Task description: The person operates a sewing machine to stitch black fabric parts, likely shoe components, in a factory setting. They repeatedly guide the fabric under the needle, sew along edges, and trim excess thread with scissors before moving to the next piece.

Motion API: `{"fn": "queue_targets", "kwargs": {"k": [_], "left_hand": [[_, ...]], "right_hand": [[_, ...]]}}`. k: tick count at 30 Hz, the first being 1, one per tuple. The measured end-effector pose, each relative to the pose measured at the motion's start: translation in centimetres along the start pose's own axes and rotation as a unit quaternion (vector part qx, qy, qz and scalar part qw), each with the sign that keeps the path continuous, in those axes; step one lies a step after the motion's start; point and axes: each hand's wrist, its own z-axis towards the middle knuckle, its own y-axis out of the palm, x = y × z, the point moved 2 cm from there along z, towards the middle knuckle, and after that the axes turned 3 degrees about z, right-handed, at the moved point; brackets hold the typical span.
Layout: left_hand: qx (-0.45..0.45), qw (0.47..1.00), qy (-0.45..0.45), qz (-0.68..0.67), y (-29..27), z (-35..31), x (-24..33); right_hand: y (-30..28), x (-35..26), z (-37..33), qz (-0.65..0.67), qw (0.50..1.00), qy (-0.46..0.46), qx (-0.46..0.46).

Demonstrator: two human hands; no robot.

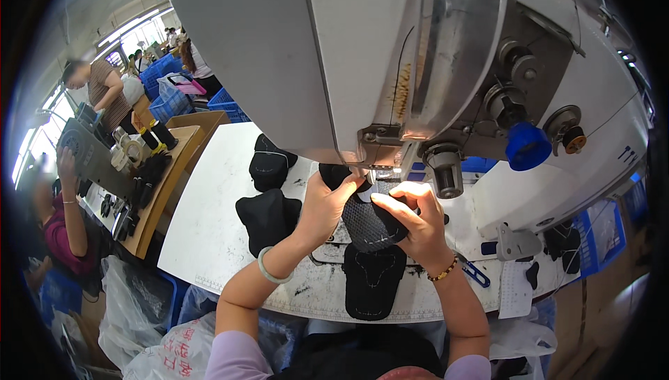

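Observation:
Under the lit needle area of a large white sewing machine (pixel 279 52), both my hands hold a black mesh fabric piece (pixel 369 225) with a small white patch near its far end. My left hand (pixel 325 207) grips its left side, thumb and fingers closed near the needle. On the opposite side, my right hand (pixel 422 225) pinches the edge between thumb and fingers. Just nearer to me lies a black stitched fabric piece (pixel 375 282), partly covered by the mesh one. More black pieces (pixel 268 221) rest left of my left hand.
Blue-handled thread snips (pixel 477 273) lie right of my right wrist, beside a white card (pixel 516 289). A blue crate (pixel 601 237) stands at the right. Plastic bags (pixel 132 310) hang below the white table (pixel 202 241). Co-workers (pixel 104 91) are at the left.

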Motion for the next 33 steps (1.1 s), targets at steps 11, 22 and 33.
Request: {"fn": "queue_targets", "kwargs": {"k": [11,22,33], "left_hand": [[-0.062,0.984,-0.020,0.168,0.0,-0.8,2.0],[-0.067,0.994,-0.087,0.004,-1.6,0.9,0.3],[-0.052,0.996,-0.059,-0.041,-1.0,0.9,0.2]], "right_hand": [[-0.4,1.1,0.4,0.113,0.993,0.024,-0.002],[-0.1,-1.2,0.4,-0.077,0.996,-0.012,0.030],[-0.2,-1.8,-0.3,-0.133,0.983,-0.093,0.081]]}}
